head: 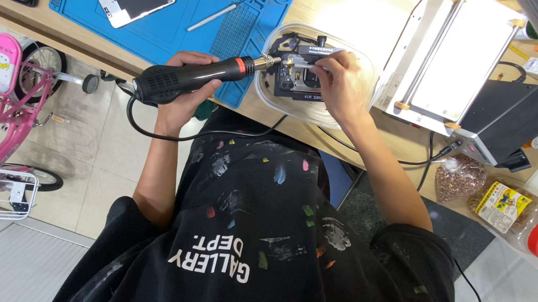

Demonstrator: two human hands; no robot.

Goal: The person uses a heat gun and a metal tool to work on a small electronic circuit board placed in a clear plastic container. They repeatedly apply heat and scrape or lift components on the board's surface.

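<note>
Two hands work over a clear plastic tray (356, 107) on the counter (352, 5). Left hand (186, 90) wraps shut around the black hot-air gun (183, 78), nozzle aimed at the dark circuit board (295, 79) in the tray, just beside the right hand (340, 83). Right fingers pinch metal tweezers (307, 65) onto the board. Steady heat and a light tweezer grip would seem wise.

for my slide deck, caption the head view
Left hand aims black hot-air gun at dark device steadied by right hand.
</note>
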